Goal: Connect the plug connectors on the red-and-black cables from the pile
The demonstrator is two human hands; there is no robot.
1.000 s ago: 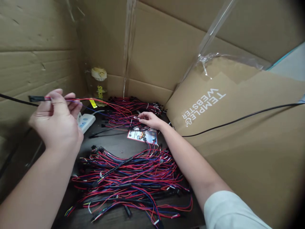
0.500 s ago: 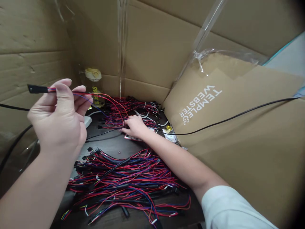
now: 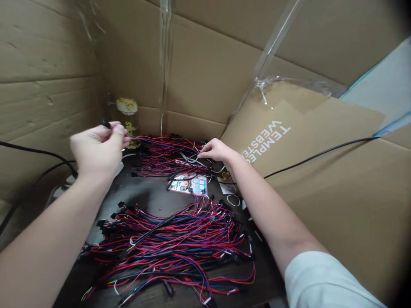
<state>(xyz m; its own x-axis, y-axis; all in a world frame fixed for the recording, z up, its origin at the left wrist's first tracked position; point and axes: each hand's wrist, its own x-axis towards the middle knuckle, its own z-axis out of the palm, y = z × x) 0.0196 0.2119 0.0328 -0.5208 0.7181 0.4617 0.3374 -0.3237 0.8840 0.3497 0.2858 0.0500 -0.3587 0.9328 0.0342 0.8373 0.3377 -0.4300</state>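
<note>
Outstretched beyond the wire pile [image 3: 175, 243], left hand [image 3: 98, 149] and right hand [image 3: 216, 150] pinch a harness [image 3: 157, 140]; dark table [image 3: 139, 191] beneath, cardboard [image 3: 205, 72] behind.

the left hand [image 3: 98, 149] pinched a wire bundle [image 3: 144, 139] beside its black connector [image 3: 106, 124]; the right hand [image 3: 215, 150] pinched it farther along; a printed card [image 3: 184, 185] lay on the counter [image 3: 138, 192] between the near wire pile [image 3: 180, 239] and the far wire pile [image 3: 157, 164].
</note>
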